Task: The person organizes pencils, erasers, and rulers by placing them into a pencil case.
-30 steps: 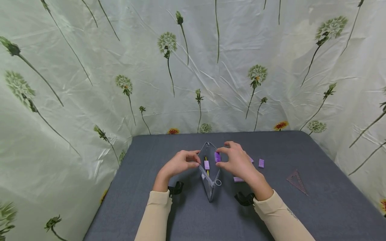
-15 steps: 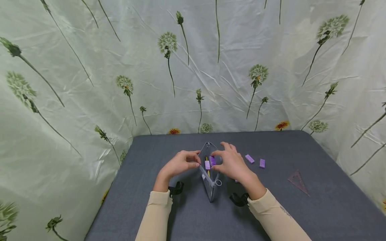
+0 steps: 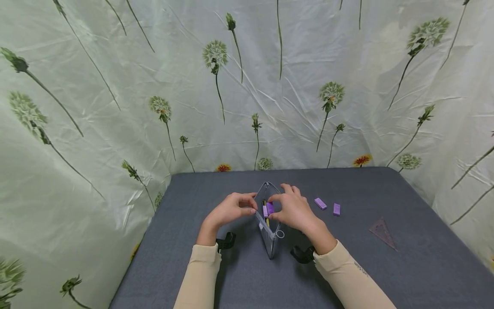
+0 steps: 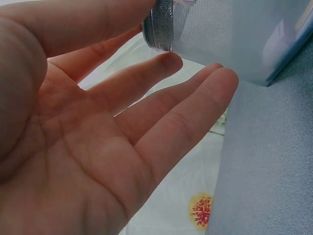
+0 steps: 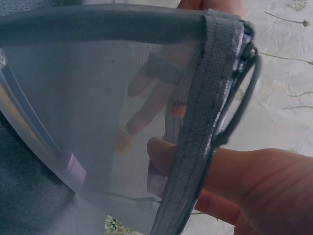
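Note:
A grey mesh pencil case (image 3: 266, 240) stands on the table with its zipped mouth spread. My left hand (image 3: 229, 210) pinches its left rim between thumb and fingers; in the left wrist view the other fingers of that hand (image 4: 122, 117) stretch out beside the mesh. My right hand (image 3: 297, 210) reaches in from the right, thumb and index finger at the two ends of a purple eraser (image 3: 270, 208) inside the mouth. Left of it in the case are a paler purple eraser (image 3: 265, 211) and a yellow pencil (image 3: 267, 222). Through the mesh, my right thumb (image 5: 161, 154) shows inside the rim.
Two purple erasers (image 3: 320, 203) lie on the dark grey table (image 3: 193, 189) right of the right hand. Further right is a transparent set square (image 3: 383, 234). A ring (image 3: 279, 234) hangs at the case's near corner. A flowered curtain (image 3: 173, 64) rises behind the table.
My right hand has moved left and down into the case's mouth with the purple eraser, now beside the paler one. The left hand keeps its hold on the rim.

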Tool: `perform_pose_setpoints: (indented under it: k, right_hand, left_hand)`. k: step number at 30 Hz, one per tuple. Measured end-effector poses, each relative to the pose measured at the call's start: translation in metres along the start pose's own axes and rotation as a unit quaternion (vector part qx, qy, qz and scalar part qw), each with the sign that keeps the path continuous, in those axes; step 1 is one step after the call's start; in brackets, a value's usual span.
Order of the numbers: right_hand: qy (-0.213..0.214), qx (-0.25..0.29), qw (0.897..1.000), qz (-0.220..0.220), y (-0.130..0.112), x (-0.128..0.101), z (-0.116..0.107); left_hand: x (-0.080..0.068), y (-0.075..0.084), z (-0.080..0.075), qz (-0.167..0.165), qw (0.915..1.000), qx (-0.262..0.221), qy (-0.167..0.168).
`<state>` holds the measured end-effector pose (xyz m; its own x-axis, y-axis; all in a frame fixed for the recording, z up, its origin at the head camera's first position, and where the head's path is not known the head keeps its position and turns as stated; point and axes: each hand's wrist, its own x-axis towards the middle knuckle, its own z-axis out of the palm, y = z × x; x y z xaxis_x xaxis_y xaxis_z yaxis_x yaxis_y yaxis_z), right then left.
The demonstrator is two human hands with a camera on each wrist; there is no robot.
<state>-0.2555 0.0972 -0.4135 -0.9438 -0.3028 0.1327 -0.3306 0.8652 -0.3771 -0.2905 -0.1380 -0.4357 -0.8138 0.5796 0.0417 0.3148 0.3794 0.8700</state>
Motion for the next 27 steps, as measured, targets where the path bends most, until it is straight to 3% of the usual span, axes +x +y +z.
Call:
perform_pose_setpoints:
  k: [27]
  right_hand:
    - [-0.001, 0.001, 1.000, 0.014, -0.0025, 0.0025, -0.0061]
  left_hand:
    - [0.0010, -0.0025, -0.0001, -0.005, 1.0000, 0.008, 0.002]
